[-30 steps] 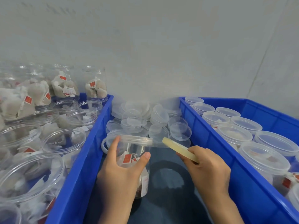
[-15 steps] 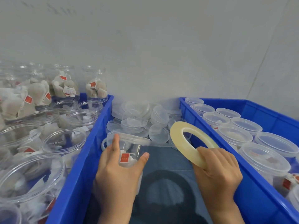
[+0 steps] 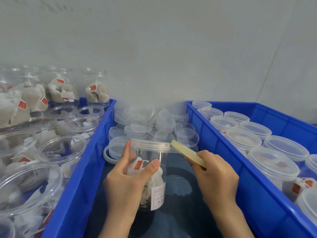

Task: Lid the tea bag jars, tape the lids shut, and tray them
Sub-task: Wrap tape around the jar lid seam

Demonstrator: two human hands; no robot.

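The right hand (image 3: 215,176) has swung the tape roll (image 3: 188,153) from face-on, its open ring showing half a second ago, back to edge-on beside the lid (image 3: 151,145), as the left hand (image 3: 127,182) turns the jar (image 3: 151,174)

two blue trays (image 3: 80,169), one tape roll (image 3: 188,154), two hands (image 3: 125,184)
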